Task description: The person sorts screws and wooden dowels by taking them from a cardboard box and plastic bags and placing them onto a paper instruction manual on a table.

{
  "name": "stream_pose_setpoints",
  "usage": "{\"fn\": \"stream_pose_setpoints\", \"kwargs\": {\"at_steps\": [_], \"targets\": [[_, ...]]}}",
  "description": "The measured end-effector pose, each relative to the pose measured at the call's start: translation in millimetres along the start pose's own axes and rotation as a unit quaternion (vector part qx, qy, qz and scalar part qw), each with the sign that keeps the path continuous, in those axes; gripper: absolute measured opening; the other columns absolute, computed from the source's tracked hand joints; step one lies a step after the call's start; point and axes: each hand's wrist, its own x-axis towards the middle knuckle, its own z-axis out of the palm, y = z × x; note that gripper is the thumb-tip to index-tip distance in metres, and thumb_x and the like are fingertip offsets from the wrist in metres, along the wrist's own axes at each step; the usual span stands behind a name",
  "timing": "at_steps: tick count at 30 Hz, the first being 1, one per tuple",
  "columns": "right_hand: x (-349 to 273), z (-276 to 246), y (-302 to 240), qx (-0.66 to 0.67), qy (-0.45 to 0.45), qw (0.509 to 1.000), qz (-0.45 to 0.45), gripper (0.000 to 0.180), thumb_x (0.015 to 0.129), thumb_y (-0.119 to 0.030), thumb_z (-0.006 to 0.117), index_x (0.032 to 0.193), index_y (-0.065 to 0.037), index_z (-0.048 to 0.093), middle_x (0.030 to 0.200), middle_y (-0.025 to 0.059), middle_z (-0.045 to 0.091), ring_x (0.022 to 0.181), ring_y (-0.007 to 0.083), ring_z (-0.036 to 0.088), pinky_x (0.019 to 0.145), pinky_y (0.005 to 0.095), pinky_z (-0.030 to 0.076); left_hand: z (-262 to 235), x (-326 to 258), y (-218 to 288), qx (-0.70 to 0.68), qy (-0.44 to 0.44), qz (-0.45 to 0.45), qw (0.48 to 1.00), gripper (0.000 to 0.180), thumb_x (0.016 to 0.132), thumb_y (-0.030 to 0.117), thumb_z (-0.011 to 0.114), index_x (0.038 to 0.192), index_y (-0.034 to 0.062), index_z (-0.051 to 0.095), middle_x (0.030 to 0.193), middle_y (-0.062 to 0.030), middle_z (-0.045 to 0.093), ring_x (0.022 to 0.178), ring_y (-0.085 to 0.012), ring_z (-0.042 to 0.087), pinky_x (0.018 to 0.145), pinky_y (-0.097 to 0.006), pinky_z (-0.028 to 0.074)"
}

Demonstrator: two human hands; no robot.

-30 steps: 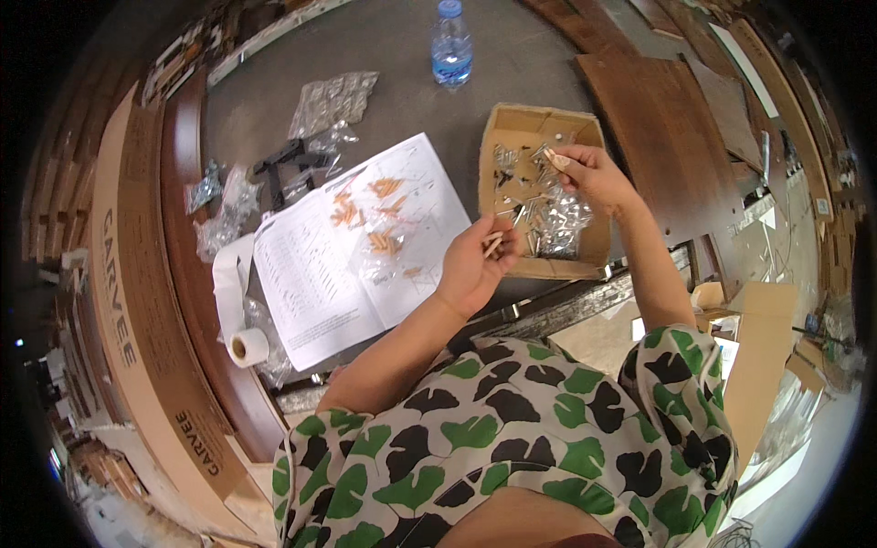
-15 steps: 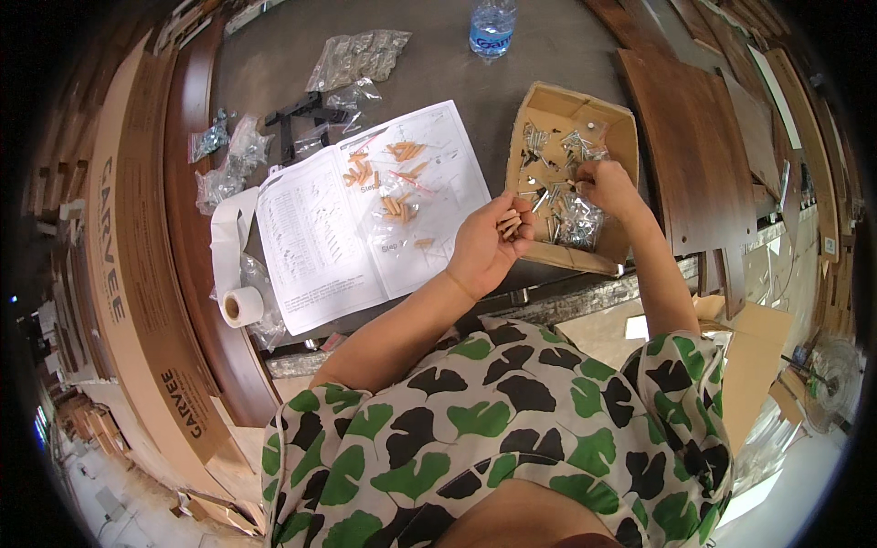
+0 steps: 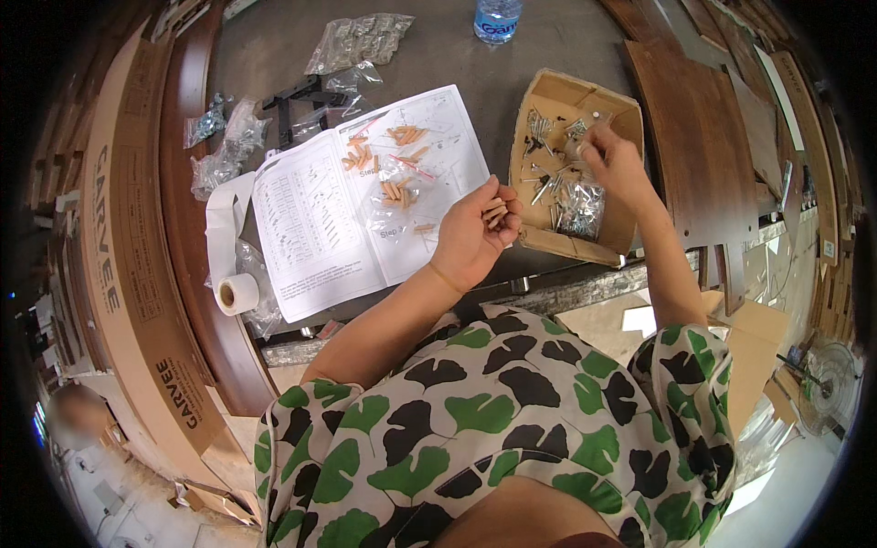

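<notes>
My left hand point(image 3: 468, 236) is closed around several wooden dowels point(image 3: 494, 214), just left of a shallow cardboard box point(image 3: 537, 239). My right hand point(image 3: 618, 166) is over the box's right side with its fingers bent together; I cannot make out what is in them. Loose screws and small metal fittings point(image 3: 541, 132) lie in the box, along with a clear bag of hardware point(image 3: 578, 208). More dowels point(image 3: 362, 158) rest in small groups on an open instruction booklet point(image 3: 315, 228). One group lies on or in a clear plastic bag point(image 3: 395, 194).
A label roll point(image 3: 238, 293) stands at the booklet's lower left corner. Bags of hardware point(image 3: 239, 137), black brackets point(image 3: 297, 105) and a water bottle point(image 3: 497, 22) are farther back. Brown boards point(image 3: 699, 146) lie right of the box, and a long carton point(image 3: 137, 228) runs along the left.
My left hand has moved left, away from the box's edge, with the dowels still in it. My right hand has shifted toward the far side of the box. A blurred person appears at lower left.
</notes>
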Motion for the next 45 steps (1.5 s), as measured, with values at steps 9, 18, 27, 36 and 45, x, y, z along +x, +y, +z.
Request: {"fn": "stream_pose_setpoints", "kwargs": {"at_steps": [9, 18, 27, 36, 45], "targets": [[5.9, 2.6, 39.6, 0.242, 0.073, 0.967, -0.001, 0.016, 0.086, -0.014, 0.053, 0.091, 0.0, 0.057, 0.088, 0.0063, 0.063, 0.077, 0.0119, 0.056, 0.069, 0.0266, 0.045, 3.3, -5.2, -2.3, -0.003, -0.004, 0.003, 1.0, 0.025, 0.094, 0.027, 0.05, 0.086, 0.0032, 0.055, 0.078, -0.0072, 0.055, 0.066, -0.0158, 0.051, 0.054, -0.024, 0.04], [-37.4, 44.0, -3.1, -0.149, -0.052, 0.987, -0.044, 0.02, 0.082, -0.016, 0.057, 0.093, 0.001, 0.054, 0.083, 0.0234, 0.062, 0.081, 0.04, 0.06, 0.073, 0.0465, 0.048, 4.7, -5.4, -3.5, 0.005, -0.031, -0.003, 0.999, 0.026, 0.094, 0.028, 0.05, 0.086, 0.0032, 0.055, 0.078, -0.0073, 0.056, 0.065, -0.0157, 0.052, 0.053, -0.025, 0.04], [-4.1, 25.4, 9.5, 0.438, -0.025, 0.886, 0.152, 0.013, 0.083, -0.012, 0.064, 0.091, -0.002, 0.065, 0.084, 0.0026, 0.063, 0.066, 0.0084, 0.056, 0.055, 0.0204, 0.044, 3.3, -6.8, -2.5, 0.001, -0.044, -0.009, 0.999, 0.026, 0.094, 0.027, 0.049, 0.086, 0.0026, 0.054, 0.077, -0.0072, 0.056, 0.065, -0.0155, 0.053, 0.055, -0.024, 0.042], [-2.4, 8.8, 40.9, -0.182, 0.035, 0.981, -0.057, 0.01, 0.074, -0.007, 0.062, 0.076, 0.002, 0.064, 0.075, 0.02, 0.065, 0.069, 0.0314, 0.064, 0.064, 0.0372, 0.052, 3.4, -6.0, -4.3, -0.009, -0.031, -0.013, 0.999, 0.026, 0.094, 0.026, 0.05, 0.084, 0.0022, 0.056, 0.078, -0.0075, 0.057, 0.069, -0.015, 0.054, 0.062, -0.025, 0.046], [-2.7, 30.9, 38.2, -0.353, -0.109, 0.928, 0.035, 0.013, 0.07, -0.009, 0.063, 0.08, -0.001, 0.066, 0.082, 0.0205, 0.065, 0.081, 0.0358, 0.064, 0.075, 0.0441, 0.051, -2.3, -22.7, -39.1, 0.019, -0.092, -0.082, 0.992, 0.027, 0.094, 0.026, 0.048, 0.085, 0.0021, 0.057, 0.081, -0.0079, 0.058, 0.069, -0.0162, 0.055, 0.064, -0.028, 0.047]]}}
